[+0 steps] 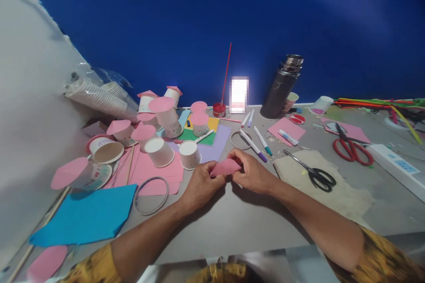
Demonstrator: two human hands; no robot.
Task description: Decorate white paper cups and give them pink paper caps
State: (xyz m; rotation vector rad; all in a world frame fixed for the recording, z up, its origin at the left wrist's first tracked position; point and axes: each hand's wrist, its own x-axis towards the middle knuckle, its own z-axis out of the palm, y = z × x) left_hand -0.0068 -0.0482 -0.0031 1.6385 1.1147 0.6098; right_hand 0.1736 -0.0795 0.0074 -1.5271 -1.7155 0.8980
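A small piece of pink paper [226, 167] is held above the near middle of the table, bent into a curved shape. My left hand [203, 185] pinches its left end between thumb and fingers. At its right end, my right hand [250, 172] grips it the same way. Just beyond my left hand stands an upside-down white paper cup [190, 155]. Another upturned paper cup [159, 152] is to its left. Past my right hand lie a purple marker [254, 146] and a grey ring [241, 140].
Paper cups with pink paper tops [166, 117] crowd the left. Blue paper [88, 214] and a second grey ring [151, 195] lie nearer. On the right are black scissors [314, 172], red-handled scissors [352, 148], a power strip [396, 163] and a dark flask [281, 88]. A blue wall [199, 22] stands behind.
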